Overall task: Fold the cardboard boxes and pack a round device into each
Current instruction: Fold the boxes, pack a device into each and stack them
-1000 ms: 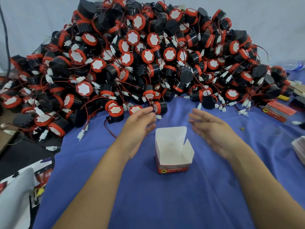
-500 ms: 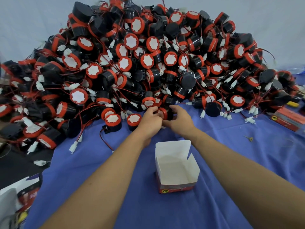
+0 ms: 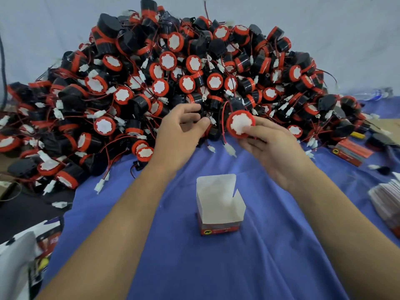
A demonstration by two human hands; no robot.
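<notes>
A small cardboard box (image 3: 218, 210), white inside with a red base, stands open on the blue cloth (image 3: 216, 267) between my forearms. My right hand (image 3: 268, 146) grips a round device (image 3: 240, 124) with a red rim and white face, lifted just off the front of the pile; its red wire and white plug (image 3: 229, 150) dangle below. My left hand (image 3: 181, 131) is beside it with fingers curled, pinching a wire or plug at the pile's edge; what exactly it holds is hard to tell.
A big heap of black-and-red round devices (image 3: 173, 83) with wires fills the far half of the table. Flat red boxes (image 3: 350, 151) lie at the right, a stack of flattened cartons (image 3: 387, 204) at the right edge, printed packaging (image 3: 32, 252) at the lower left.
Both hands reached from beside the box to the pile. The right hand has since pulled one round device free and raised it; the left hand stays at the pile's edge.
</notes>
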